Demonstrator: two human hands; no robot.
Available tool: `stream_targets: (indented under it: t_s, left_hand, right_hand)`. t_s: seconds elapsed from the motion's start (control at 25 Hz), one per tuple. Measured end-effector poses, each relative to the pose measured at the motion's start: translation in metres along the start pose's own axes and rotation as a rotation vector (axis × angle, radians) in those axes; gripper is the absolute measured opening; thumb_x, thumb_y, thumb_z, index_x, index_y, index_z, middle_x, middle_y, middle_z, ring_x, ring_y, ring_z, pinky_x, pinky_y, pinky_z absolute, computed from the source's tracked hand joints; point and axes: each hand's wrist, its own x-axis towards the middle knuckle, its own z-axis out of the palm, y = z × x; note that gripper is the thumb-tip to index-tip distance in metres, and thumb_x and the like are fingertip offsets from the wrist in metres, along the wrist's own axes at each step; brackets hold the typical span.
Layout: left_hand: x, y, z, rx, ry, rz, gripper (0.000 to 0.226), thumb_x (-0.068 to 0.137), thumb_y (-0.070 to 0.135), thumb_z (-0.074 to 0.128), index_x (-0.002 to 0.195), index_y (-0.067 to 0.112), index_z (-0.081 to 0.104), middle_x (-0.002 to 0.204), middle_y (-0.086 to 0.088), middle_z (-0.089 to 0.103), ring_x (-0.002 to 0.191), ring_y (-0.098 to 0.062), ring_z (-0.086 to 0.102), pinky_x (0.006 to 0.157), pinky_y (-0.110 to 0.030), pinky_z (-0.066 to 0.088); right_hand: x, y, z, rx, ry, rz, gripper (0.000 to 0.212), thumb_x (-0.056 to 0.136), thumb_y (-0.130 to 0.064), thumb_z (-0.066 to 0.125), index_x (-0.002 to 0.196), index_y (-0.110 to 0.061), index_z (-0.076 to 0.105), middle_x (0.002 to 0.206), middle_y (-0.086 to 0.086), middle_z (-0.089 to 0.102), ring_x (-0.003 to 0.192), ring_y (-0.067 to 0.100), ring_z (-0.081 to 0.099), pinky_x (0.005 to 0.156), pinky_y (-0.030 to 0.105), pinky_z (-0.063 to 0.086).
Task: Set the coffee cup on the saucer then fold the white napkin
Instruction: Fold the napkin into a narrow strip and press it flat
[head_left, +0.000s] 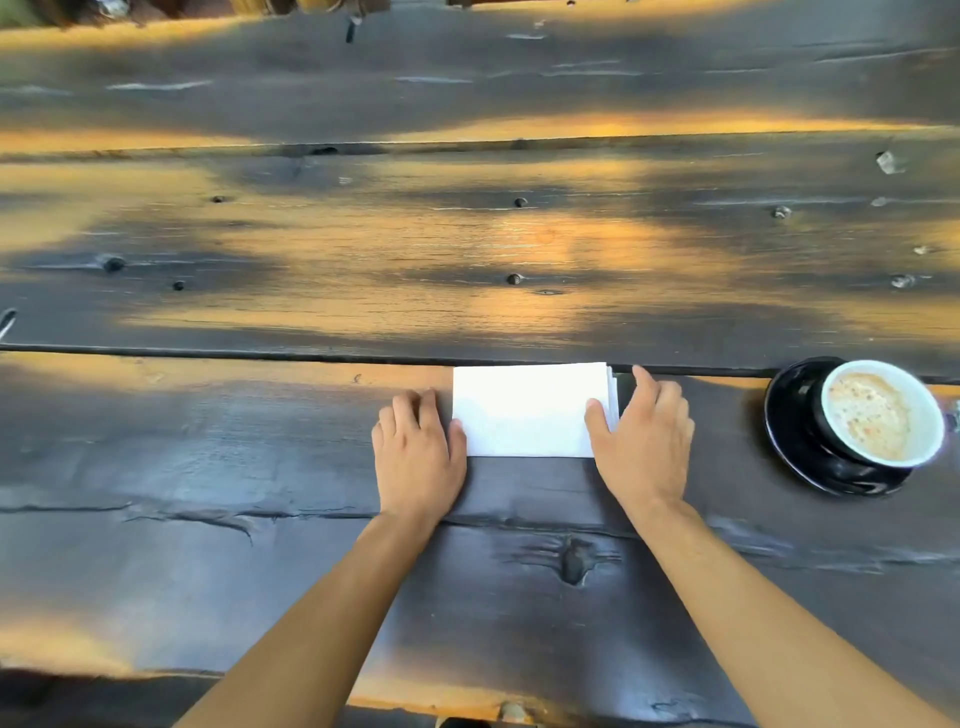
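Note:
A white napkin (527, 410) lies folded into a flat rectangle on the dark wooden table (260, 467), with layered edges showing on its right side. My left hand (418, 449) rests on the table at the napkin's left edge, its thumb touching the paper. At the right edge my right hand (644, 441) lies with straight fingers beside the napkin and its thumb pressing on the paper. Far to the right, a coffee cup (883, 413) with foamy coffee stands on a black saucer (789, 421).
The table is made of wide dark planks with gaps (311, 353) and knots, patched with orange sunlight. A few small scraps (889, 162) lie at the far right. The near table edge runs along the bottom of the view.

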Motion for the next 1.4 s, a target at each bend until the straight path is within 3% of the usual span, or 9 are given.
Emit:
stream_targets:
  t_s: [0.2,0.44,0.56,0.68,0.76,1.0,1.16,1.32,1.4]
  left_hand:
    - [-0.006,0.037,-0.016,-0.362,-0.149,-0.274,0.044,0.094,0.028,0.059,0.129,0.003,0.057,0.119,-0.015,0.059,0.113,-0.033,0.053,0.095,-0.041,0.042]
    - [-0.015,0.039,-0.025,-0.747,-0.282,-0.716,0.042,0.084,0.023,0.073,0.119,0.005,0.057,0.107,-0.008,0.069,0.097,-0.027,0.066,0.076,-0.036,0.053]
    - [-0.019,0.033,-0.034,-1.171,-0.447,-0.966,0.016,0.084,0.014,0.073,0.089,0.006,0.06,0.063,-0.005,0.066,0.051,-0.02,0.058,0.05,-0.028,0.046]
    - [-0.018,0.026,-0.037,-1.252,-0.564,-0.885,0.014,0.087,0.012,0.067,0.1,0.008,0.067,0.081,-0.005,0.079,0.076,-0.027,0.074,0.07,-0.043,0.062]
    - [-0.017,0.025,-0.037,-1.278,-0.534,-0.846,0.014,0.09,0.013,0.064,0.103,0.014,0.069,0.089,-0.003,0.081,0.089,-0.028,0.076,0.083,-0.048,0.061]
    - [-0.005,0.027,-0.028,-1.413,-0.562,-0.795,0.018,0.098,0.007,0.058,0.111,0.01,0.07,0.098,-0.007,0.08,0.085,-0.024,0.078,0.071,-0.042,0.063]
    - [0.004,0.032,-0.024,-1.596,-0.635,-0.875,0.024,0.098,0.004,0.053,0.119,0.004,0.065,0.108,-0.015,0.078,0.092,-0.03,0.077,0.071,-0.045,0.063]
    - [0.004,0.039,-0.019,-1.739,-0.646,-0.98,0.028,0.1,0.013,0.052,0.124,0.0,0.061,0.115,-0.019,0.075,0.097,-0.032,0.074,0.076,-0.047,0.063]
    - [0.002,0.041,-0.018,-1.78,-0.673,-0.986,0.03,0.1,0.016,0.051,0.123,-0.001,0.062,0.114,-0.019,0.075,0.092,-0.03,0.074,0.073,-0.043,0.063]
  right_hand:
    - [-0.019,-0.017,-0.01,0.049,-0.204,0.286,0.061,0.091,-0.042,0.063,0.14,-0.01,0.05,0.133,0.016,0.055,0.12,0.038,0.056,0.091,0.047,0.051]
    - [-0.008,-0.023,-0.017,0.532,-0.246,0.678,0.062,0.078,-0.022,0.078,0.135,-0.007,0.06,0.123,0.012,0.066,0.108,0.03,0.063,0.091,0.041,0.054]
    - [-0.007,-0.021,-0.019,0.609,-0.356,0.686,0.034,0.073,-0.017,0.08,0.098,0.006,0.075,0.087,0.019,0.075,0.072,0.024,0.058,0.067,0.031,0.042]
    - [-0.009,-0.025,-0.025,0.551,-0.501,0.63,0.019,0.075,-0.017,0.081,0.066,-0.007,0.068,0.068,0.007,0.065,0.056,0.019,0.054,0.053,0.025,0.036]
    - [-0.01,-0.027,-0.025,0.558,-0.491,0.552,0.018,0.079,-0.018,0.078,0.071,-0.008,0.066,0.071,0.003,0.065,0.057,0.015,0.055,0.048,0.024,0.038]
    - [-0.009,-0.022,-0.028,0.645,-0.373,0.463,0.007,0.088,-0.017,0.071,0.095,-0.015,0.069,0.097,0.005,0.074,0.087,0.023,0.068,0.073,0.039,0.054]
    - [-0.003,-0.023,-0.038,0.733,-0.338,0.428,0.02,0.085,-0.01,0.072,0.096,-0.026,0.07,0.103,-0.004,0.076,0.081,0.002,0.068,0.067,0.02,0.054]
    - [-0.031,-0.046,-0.038,0.52,-0.269,0.071,0.04,0.09,-0.016,0.063,0.127,-0.031,0.066,0.102,-0.01,0.073,0.089,0.013,0.065,0.072,0.01,0.046]
    - [-0.054,-0.06,-0.028,0.438,-0.291,-0.081,0.05,0.098,-0.016,0.056,0.146,-0.027,0.052,0.128,-0.003,0.069,0.112,0.016,0.064,0.09,0.018,0.049]
